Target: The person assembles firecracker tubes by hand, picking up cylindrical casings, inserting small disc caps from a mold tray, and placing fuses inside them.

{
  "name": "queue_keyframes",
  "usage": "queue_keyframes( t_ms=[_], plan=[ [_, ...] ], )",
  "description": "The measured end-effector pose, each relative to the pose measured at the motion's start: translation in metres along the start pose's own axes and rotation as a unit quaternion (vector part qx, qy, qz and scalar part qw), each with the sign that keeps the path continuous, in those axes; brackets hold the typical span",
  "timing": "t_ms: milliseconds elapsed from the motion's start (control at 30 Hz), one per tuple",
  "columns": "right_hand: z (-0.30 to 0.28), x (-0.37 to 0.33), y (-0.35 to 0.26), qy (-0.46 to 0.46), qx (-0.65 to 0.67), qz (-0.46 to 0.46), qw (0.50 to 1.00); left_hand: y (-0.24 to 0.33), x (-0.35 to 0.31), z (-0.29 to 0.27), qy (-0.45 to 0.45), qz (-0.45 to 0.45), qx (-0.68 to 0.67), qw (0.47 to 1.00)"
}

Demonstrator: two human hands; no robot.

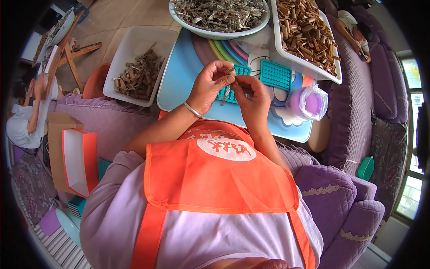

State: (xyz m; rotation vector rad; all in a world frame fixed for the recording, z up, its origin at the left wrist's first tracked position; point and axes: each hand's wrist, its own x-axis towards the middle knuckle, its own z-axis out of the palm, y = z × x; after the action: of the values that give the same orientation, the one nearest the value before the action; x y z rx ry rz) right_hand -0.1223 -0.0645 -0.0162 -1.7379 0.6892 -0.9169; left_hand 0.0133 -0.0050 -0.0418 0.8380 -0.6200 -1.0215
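My left hand (pixel 208 87), with a silver bangle on its wrist, and my right hand (pixel 254 99) meet over the table. Their fingertips pinch a small brown piece (pixel 231 73) between them; it looks like a short tube, though the fingers cover most of it. Under the hands lies a teal moulded tray (pixel 242 70) with small pockets, partly hidden by them. Just to its right rests a second teal tray (pixel 276 75) with rows of pockets. A thin whitish and brown bit (pixel 226 93) shows below the fingers; I cannot tell whether it hangs or lies there.
The blue table (pixel 174 76) carries a basin (pixel 215 33) of silvery wired parts and a white bin (pixel 304 67) of brown tubes. A bag-lined purple tub (pixel 309 102) stands right; another white bin (pixel 117 85) with brown pieces sits left. People sit at far left and upper right.
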Motion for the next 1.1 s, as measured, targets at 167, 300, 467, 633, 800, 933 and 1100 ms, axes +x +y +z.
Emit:
queue_keyframes(
  t_ms=[167,300,467,633,800,933,1100],
  plan=[
    [0.002,0.006,-0.001,0.01,-0.043,-0.083,0.996,0.002,0.003,-0.001,-0.011,0.017,0.047,0.999],
    [0.001,0.004,0.0,0.009,-0.022,-0.049,0.998,0.006,0.002,0.0,-0.031,0.014,0.087,0.996],
    [-0.016,-0.005,0.011,-0.068,-0.066,-0.009,0.995,0.033,0.0,-0.007,-0.11,0.133,0.384,0.907],
    [-0.005,-0.021,0.007,-0.096,-0.156,-0.049,0.982,0.046,-0.017,-0.005,-0.14,0.159,0.482,0.85],
    [0.008,-0.019,0.01,-0.077,-0.227,-0.082,0.967,0.028,-0.019,-0.015,-0.068,0.064,0.392,0.915],
    [0.012,-0.018,0.015,-0.054,-0.229,-0.096,0.967,0.008,-0.025,-0.015,0.024,-0.047,0.186,0.981],
    [-0.01,-0.01,0.014,-0.079,-0.19,-0.115,0.972,0.005,-0.018,-0.036,0.079,-0.159,-0.098,0.979]
  ],
)
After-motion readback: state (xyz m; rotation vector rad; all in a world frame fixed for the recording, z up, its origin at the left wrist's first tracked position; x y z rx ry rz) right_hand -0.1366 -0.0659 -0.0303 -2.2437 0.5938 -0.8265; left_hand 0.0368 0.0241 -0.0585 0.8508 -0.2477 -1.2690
